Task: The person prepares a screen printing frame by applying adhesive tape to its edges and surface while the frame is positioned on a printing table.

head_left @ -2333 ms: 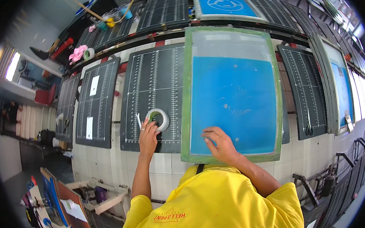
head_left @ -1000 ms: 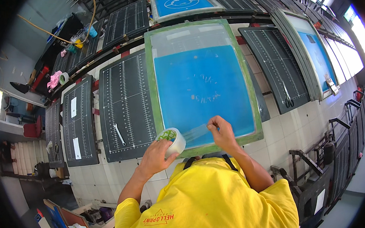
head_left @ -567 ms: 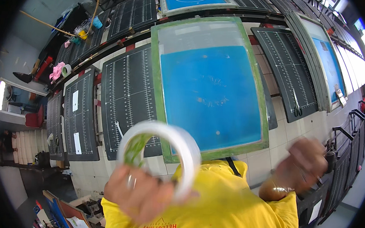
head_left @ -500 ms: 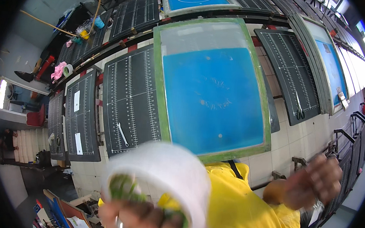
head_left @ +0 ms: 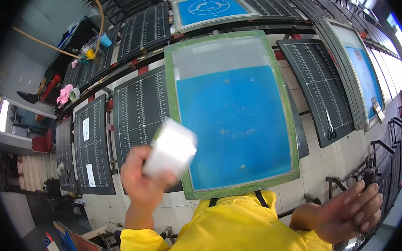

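Observation:
A roll of white tape [head_left: 174, 148] with a green edge is gripped by my left hand [head_left: 140, 179], raised near the lower left corner of a screen-printing frame [head_left: 246, 133]. The frame has a green-taped border, a blue coated mesh and a paler strip at its far end. Out to the right, my right hand [head_left: 352, 212] is closed, palm toward me, with a dark end [head_left: 369, 176] poking above its fingers. Most of what that hand holds is hidden, so I cannot name it.
Black ruled boards [head_left: 138, 103] stand left of the frame, and another ruled board [head_left: 316, 86] with scissors [head_left: 331, 129] is at right. White slips [head_left: 90, 175] lie on a far-left board. A second blue screen [head_left: 213, 7] is behind; another screen [head_left: 364, 71] stands right.
My left hand has carried the tape roll forward and away from me, toward the frame's lower left. It now covers the wrench's place. My right hand has lowered slightly and stays closed.

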A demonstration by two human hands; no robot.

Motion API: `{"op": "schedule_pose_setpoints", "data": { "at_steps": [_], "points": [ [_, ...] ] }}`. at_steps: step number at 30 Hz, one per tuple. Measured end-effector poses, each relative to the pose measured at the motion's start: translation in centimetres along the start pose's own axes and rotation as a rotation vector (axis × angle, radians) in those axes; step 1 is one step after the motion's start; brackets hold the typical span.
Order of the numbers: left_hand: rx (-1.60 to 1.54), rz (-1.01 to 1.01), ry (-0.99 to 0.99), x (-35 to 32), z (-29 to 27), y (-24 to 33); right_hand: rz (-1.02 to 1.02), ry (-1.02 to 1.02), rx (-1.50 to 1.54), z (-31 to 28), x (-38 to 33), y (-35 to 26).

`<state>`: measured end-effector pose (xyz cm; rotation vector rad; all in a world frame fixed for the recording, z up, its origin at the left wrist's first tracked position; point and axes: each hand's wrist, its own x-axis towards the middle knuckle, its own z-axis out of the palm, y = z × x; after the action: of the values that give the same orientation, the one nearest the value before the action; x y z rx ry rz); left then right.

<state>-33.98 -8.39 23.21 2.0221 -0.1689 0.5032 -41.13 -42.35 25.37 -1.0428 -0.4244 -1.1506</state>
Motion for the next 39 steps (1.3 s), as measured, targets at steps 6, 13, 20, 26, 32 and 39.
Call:
{"op": "schedule_pose_setpoints", "data": {
  "at_steps": [6,13,20,26,32,39],
  "points": [
    [0.337,-0.176,0.01,-3.3,0.7,-17.0,0.09,-0.11,0.025,0.1,1.9,0.3],
    [0.815,-0.101,-0.2,-9.9,0.1,-25.0,0.234,-0.051,0.084,-0.8,1.5,0.8],
    [-0.012,0.074,0.127,-2.7,3.2,-9.8,0.234,-0.038,0.105,-0.9,0.9,2.4],
    [-0.312,0.426,0.211,0.0,8.3,6.0,0.084,-0.06,-0.256,1.0,0.7,3.6],
    [-0.377,0.649,0.128,1.0,8.2,3.2,0.091,-0.215,-0.172,-1.0,0.7,4.4],
    [-0.18,0.415,-0.11,3.3,7.3,0.5,0.243,-0.42,-0.536,0.4,0.4,10.8]
  ]
}}
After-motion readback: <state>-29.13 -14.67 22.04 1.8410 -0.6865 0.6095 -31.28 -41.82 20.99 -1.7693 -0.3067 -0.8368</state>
